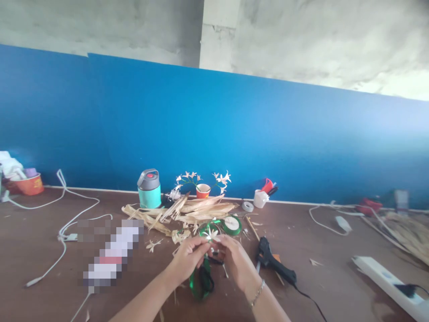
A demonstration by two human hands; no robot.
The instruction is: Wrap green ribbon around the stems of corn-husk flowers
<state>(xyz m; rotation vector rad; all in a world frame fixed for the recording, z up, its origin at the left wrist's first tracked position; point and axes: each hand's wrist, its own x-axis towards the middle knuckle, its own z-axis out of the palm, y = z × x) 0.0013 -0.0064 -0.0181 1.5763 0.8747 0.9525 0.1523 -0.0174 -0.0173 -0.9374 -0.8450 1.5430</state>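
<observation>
A small white flower with pointed petals point(211, 234) is held upright between my two hands, above the near middle of the table. My left hand point(191, 255) pinches it from the left with thumb and forefinger. From the other side, my right hand point(236, 257) is closed at its base; part of those fingers is hidden. Just behind the hands lie spools of green tape point(232, 225) and dried corn husks point(201, 210). Loose white flowers point(153, 245) rest left of my left hand. Beneath my hands is a green roll with something black point(200, 281).
A black glue gun point(275, 261) lies to the right, its cord running toward the front. Behind stand a turquoise flask point(149, 194), a paper cup with flower stems point(203, 191) and a white cup of tools point(260, 198). Power strips point(390, 284) and white cables point(63, 223) lie on both sides.
</observation>
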